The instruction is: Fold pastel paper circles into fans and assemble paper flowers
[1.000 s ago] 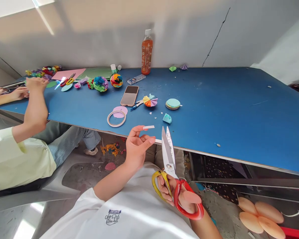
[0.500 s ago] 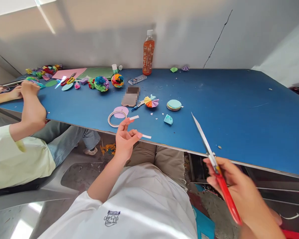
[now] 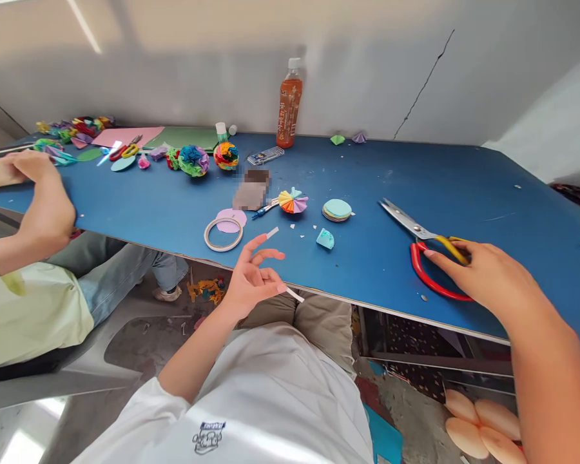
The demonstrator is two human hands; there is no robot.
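Head view: your right hand (image 3: pixel 483 278) lies on the scissors (image 3: pixel 428 254), fingers loosely over the handles.
Left hand (image 3: pixel 251 280): fingers spread, tape strips (image 3: pixel 272 232) stuck to fingertips.
Tape roll (image 3: pixel 223 234): just beyond those fingers.

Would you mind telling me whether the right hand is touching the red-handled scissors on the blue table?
Touching. The head view shows the right hand resting over the scissors, its fingers on the red and yellow handles.

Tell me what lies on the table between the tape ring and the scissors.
In the head view, between the tape ring and the scissors lie a small folded teal paper piece and tiny scraps.
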